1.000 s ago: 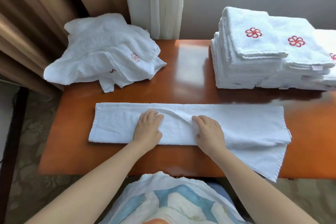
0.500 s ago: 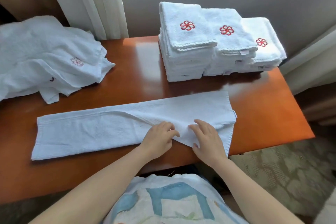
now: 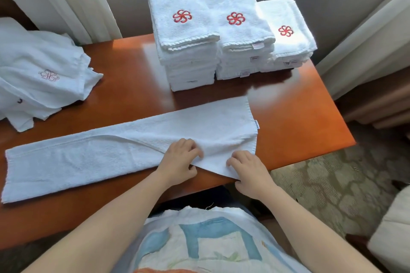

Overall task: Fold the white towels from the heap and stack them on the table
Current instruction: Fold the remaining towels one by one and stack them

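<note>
The long folded towel [image 3: 111, 157] lies along the table's [image 3: 299, 117] near edge, under my grip; my left hand [image 3: 178, 159] pinches its upper layer with curled fingers, my right hand [image 3: 249, 169] pinches the loose corner just beside; beyond my hands, three folded stacks [image 3: 188, 51] bear red pinwheel emblems [image 3: 182, 16], their small tags [image 3: 258, 45] unreadable; the heap [image 3: 40, 73] sits well left.

I see a glossy orange-brown bench [image 3: 128, 73]. A long towel [image 3: 88, 162], folded into a strip, lies across its near side. A heap [image 3: 37, 73] of loose white towels sits at the left end. Three stacks [image 3: 238, 37] of folded towels stand side by side at the back right.
</note>
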### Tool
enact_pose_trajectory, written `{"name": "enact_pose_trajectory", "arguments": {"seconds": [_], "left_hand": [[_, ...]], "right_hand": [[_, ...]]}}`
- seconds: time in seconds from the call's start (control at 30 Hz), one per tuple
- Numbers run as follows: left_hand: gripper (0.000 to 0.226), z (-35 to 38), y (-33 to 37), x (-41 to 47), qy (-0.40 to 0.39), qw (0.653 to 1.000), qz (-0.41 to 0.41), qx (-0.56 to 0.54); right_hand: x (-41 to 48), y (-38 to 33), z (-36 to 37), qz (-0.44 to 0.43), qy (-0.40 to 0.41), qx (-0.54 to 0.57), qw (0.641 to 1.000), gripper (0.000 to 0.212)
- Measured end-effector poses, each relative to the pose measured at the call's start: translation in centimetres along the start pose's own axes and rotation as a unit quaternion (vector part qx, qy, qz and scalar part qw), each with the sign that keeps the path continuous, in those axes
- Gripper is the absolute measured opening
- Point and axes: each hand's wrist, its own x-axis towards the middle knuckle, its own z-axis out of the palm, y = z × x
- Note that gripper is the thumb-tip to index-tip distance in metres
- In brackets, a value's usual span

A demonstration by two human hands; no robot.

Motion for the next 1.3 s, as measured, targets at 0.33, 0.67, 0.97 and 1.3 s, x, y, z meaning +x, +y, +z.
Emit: {"name": "enact_pose_trajectory", "arguments": {"seconds": [0.33, 0.67, 0.97, 1.3], "left_hand": [[0.006, 0.1, 0.8, 1.0, 0.041, 0.999, -0.036, -0.005], [0.006, -3.4, 2.5, 4.7, 0.075, 0.981, -0.167, -0.069], [0.016, -5.0, 1.2, 10.0, 0.166, 0.963, -0.210, 0.027], [0.015, -1.6, 3.6, 9.8, 0.205, 0.957, -0.204, 0.024]], "right_hand": [[0.7, 3.0, -2.0, -0.056, -0.005, 0.058, 0.997, 0.010], [6.2, 6.0, -10.5, 0.097, 0.023, 0.331, 0.938, 0.007], [10.1, 9.2, -11.2, 0.159, 0.140, 0.367, 0.906, 0.014], [10.0, 7.7, -9.1, 0.049, 0.184, 0.115, 0.975, 0.043]]}}
